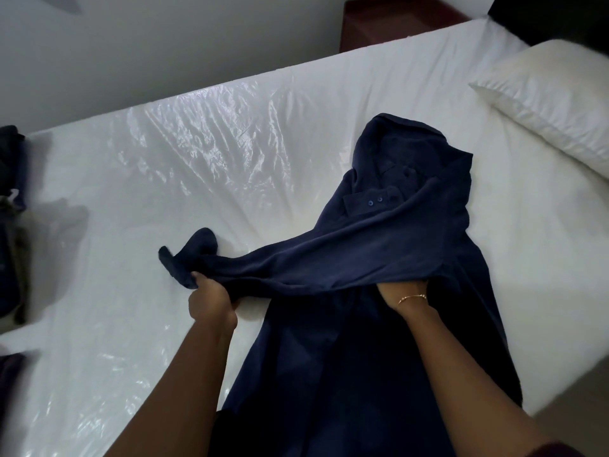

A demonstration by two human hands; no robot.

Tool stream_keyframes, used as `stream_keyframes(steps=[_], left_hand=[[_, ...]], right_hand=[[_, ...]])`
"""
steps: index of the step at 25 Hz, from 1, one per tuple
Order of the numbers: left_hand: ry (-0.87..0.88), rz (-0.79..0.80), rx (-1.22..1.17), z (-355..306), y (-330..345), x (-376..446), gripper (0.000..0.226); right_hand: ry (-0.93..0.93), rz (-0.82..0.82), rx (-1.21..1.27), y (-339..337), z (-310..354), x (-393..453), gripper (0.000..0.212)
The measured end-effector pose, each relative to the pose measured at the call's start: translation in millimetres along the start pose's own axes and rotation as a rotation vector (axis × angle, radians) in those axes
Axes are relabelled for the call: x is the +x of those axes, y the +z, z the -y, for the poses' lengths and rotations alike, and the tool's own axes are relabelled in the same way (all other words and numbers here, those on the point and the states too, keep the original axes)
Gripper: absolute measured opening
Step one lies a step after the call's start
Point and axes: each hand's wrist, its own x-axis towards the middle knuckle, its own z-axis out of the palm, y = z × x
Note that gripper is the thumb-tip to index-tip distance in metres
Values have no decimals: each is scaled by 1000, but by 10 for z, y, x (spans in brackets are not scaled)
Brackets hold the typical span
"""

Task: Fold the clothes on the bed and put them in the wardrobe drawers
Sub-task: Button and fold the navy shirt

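Navy shirt (379, 258) lay spread on bed (131, 199), collar toward pillow (553, 103). Left hand (211, 298) gripped sleeve end, drawn taut — likely to fold it across body. Right hand (403, 288) partly under cloth — grip unclear, probably anchoring fold line.

The right hand (403, 288) has its fingers tucked under a fold of the navy shirt (362, 258), so its grip cannot be told. The shirt's hem runs off the bottom edge. Dark clothes (11, 219) are cut off at the left edge, the pillow (553, 100) at the right.
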Motion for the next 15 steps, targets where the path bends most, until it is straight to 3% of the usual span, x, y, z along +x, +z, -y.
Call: stream_keyframes(steps=[2,4,6,8,11,13,15], left_hand=[[-3,-59,-30,9,-99,30,36],[-39,-85,-80,-8,-194,21,25],[-39,-86,-103,-39,-264,-2,34],[-55,-67,-210,-79,-308,-56,33],[-92,-7,-471,-122,-343,-90,16],[-101,49,-516,-166,-378,-36,16],[-141,42,-473,-231,-428,36,19]], right_hand=[[-110,-31,-49,163,136,-132,63],[-89,-53,-73,246,359,-293,52],[-52,-114,-117,263,636,-469,41],[-83,-221,24,320,843,-689,36],[-379,-417,146,506,1079,-829,19],[-472,-427,102,648,1259,-729,20],[-501,-266,37,711,1477,-608,37]])
